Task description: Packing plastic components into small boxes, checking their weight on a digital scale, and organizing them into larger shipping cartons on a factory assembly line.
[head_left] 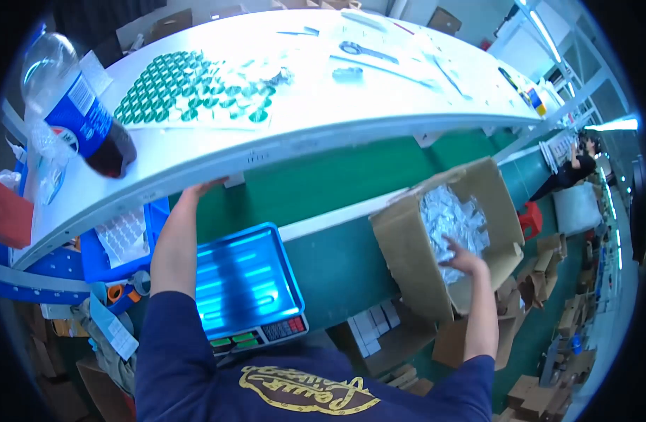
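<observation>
My right hand [463, 257] reaches into an open brown cardboard box [407, 246] at the right, its fingers on a heap of small clear plastic packets [453, 214]; whether it grips one I cannot tell. My left hand [196, 190] is raised to the underside edge of the white shelf [302, 133], fingers pressed against it, nothing visibly held. Below my left arm a weighing scale with a shiny blue pan [245, 278] stands on the green bench [337, 183].
On the white shelf lie a sheet of green round stickers [196, 88], a dark drink bottle [77, 105] and tape [351, 48]. A blue bin [122, 239] holds trays at left. Cardboard boxes [541, 387] litter the floor. Another person [579, 165] works far right.
</observation>
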Available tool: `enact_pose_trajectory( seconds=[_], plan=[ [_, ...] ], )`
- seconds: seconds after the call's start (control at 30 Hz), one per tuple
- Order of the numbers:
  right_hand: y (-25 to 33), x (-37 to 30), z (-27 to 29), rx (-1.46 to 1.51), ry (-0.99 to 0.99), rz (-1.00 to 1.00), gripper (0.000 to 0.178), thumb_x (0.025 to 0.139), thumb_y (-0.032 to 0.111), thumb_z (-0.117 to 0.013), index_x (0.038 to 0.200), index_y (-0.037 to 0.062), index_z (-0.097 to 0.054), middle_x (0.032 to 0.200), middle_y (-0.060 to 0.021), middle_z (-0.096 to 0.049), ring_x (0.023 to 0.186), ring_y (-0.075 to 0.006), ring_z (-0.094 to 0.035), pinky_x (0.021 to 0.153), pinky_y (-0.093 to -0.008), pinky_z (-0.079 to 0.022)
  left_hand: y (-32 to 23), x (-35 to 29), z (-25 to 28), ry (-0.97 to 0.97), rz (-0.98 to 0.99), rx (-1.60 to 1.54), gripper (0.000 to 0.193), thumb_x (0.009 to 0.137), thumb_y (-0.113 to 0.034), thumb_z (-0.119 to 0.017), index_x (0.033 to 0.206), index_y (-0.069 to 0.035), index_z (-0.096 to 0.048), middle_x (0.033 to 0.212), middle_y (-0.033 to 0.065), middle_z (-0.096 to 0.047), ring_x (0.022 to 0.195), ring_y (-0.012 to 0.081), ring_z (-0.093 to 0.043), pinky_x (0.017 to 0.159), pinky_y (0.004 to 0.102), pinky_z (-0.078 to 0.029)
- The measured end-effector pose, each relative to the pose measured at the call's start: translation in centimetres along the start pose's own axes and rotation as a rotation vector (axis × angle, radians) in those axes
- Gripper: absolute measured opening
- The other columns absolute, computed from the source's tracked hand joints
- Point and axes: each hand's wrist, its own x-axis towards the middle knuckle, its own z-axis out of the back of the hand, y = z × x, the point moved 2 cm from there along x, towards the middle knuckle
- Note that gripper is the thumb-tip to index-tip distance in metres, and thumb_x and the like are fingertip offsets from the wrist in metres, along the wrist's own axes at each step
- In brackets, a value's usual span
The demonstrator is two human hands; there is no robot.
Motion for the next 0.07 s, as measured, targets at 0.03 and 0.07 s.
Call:
enact_pose_trajectory(
  seconds=[0.03, 0.07],
  plan=[
    [0.8, 4.4, -1.5, -0.367, 0.079, -0.084, 0.091, 0.083, 0.030, -0.072, 0.155, 0.0108, -0.020, 0.149, -0.0204, -0.041, 0.132, -0.0345, -0.047, 0.110, -0.0456, -0.038, 3.1, -0.2, 3.1, -0.190, -0.140, -0.010, 0.082, 0.070, -0.043, -0.085, 0.137, -0.010, -0.052, 0.138, 0.0143, -0.053, 0.127, 0.0232, -0.049, 0.112, 0.0403, -0.036],
    [-6.2, 8.5, -2.5, -0.528, 0.102, 0.000, 0.129, 0.065, 0.055, -0.083, 0.157, 0.0141, -0.002, 0.150, -0.0238, -0.039, 0.140, -0.0407, -0.035, 0.116, -0.0447, -0.027, 1.5, 2.6, 1.5, -0.189, -0.167, -0.046, 0.082, 0.070, -0.043, -0.085, 0.137, -0.010, -0.052, 0.138, 0.0143, -0.053, 0.127, 0.0232, -0.049, 0.112, 0.0403, -0.036]
  ],
)
